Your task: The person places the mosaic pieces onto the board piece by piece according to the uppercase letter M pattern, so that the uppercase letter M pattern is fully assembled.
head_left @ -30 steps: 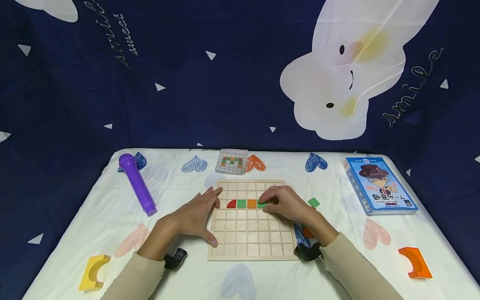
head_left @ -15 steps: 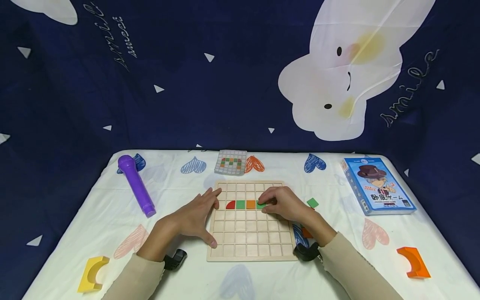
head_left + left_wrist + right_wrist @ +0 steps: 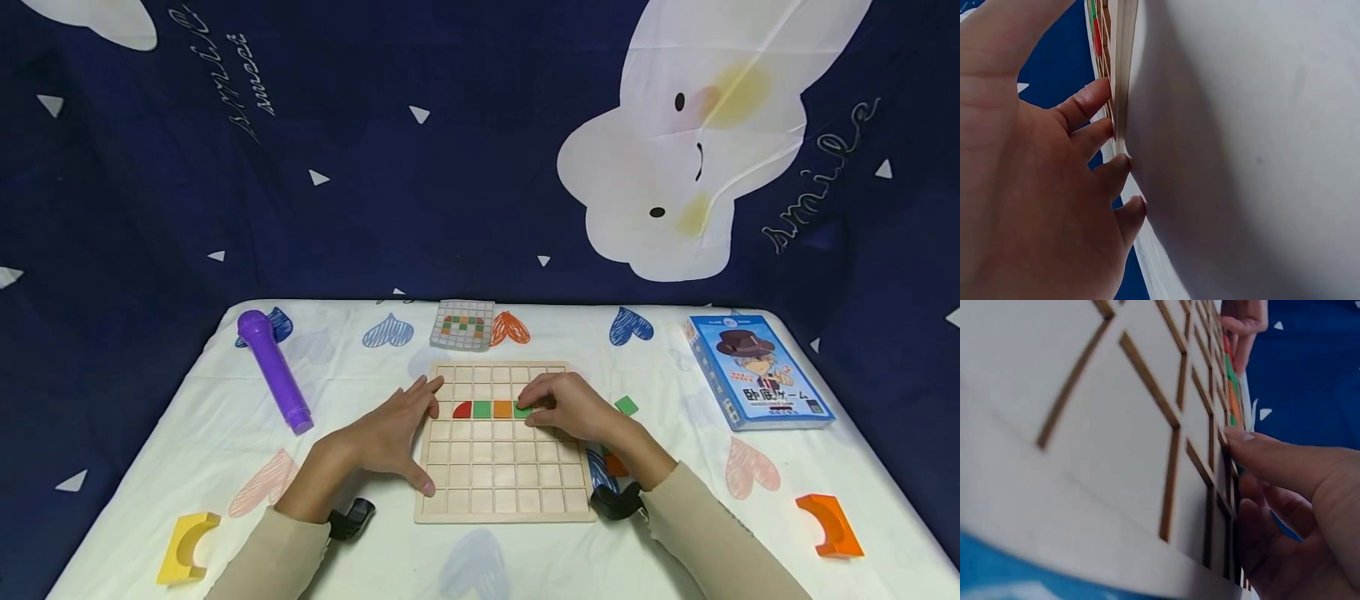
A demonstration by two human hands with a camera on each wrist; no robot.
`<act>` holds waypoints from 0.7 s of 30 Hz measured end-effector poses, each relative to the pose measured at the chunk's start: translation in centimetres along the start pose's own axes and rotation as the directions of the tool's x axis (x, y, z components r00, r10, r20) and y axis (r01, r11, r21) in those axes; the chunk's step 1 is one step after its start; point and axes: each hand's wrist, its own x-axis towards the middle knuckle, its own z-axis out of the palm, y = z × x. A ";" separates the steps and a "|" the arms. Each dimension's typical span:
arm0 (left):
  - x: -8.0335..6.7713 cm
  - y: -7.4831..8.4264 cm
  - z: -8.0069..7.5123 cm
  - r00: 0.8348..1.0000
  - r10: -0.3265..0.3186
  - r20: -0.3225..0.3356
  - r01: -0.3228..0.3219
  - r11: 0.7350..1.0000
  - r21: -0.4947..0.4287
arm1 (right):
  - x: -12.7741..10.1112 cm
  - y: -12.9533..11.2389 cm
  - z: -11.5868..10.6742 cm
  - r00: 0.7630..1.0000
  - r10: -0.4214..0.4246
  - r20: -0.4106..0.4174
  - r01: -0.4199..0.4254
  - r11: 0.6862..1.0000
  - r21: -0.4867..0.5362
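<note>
**A:** What is lying around the square wooden grid board (image 3: 504,467)?

**B:** A purple toy microphone (image 3: 273,369) is lying to its left, and a yellow curved block (image 3: 187,546) is sitting near the front left corner. A small grey pattern card with coloured squares (image 3: 463,323) is lying just behind the board. To the right, a loose green square tile (image 3: 626,406) is resting on the cloth, with a blue game box (image 3: 757,370) further out and an orange curved block (image 3: 829,523) near the front.

**A:** And the hands?

**B:** The left hand (image 3: 393,432) is lying flat with its fingers spread, pressing against the board's left edge. The right hand (image 3: 570,407) is curling over the board, its fingertips pinching a green square tile (image 3: 522,411) at the end of a row beside an orange square tile (image 3: 502,408), another green one (image 3: 482,408) and a red quarter-round tile (image 3: 462,409).

**A:** What is underneath it all?

**B:** A white tablecloth printed with hearts (image 3: 675,533), with a dark blue curtain bearing a white cartoon figure (image 3: 697,150) hanging behind.

**A:** Anything hard to read?

**B:** The right hand is covering most of its tile, and the wrist views are showing only blurred board and fingers.
</note>
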 end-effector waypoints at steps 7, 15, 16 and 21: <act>0.1 0.0 0.2 1.000 0.015 0.002 -0.015 1.000 -0.002 | -1.4 0.8 -1.8 0.999 -0.037 0.039 0.032 0.993 0.114; 0.1 -0.1 0.1 1.000 0.011 -0.001 -0.011 1.000 0.001 | -3.8 1.4 -4.9 1.000 0.027 0.013 -0.028 0.995 0.098; 0.0 -0.1 0.0 1.000 0.010 0.001 -0.010 1.000 -0.001 | -4.2 1.6 -5.3 0.999 0.039 0.006 -0.039 0.996 0.086; 0.0 0.0 -0.1 1.000 0.013 0.000 -0.013 1.000 -0.001 | -6.1 2.9 -6.4 0.996 0.084 -0.039 -0.083 0.996 0.043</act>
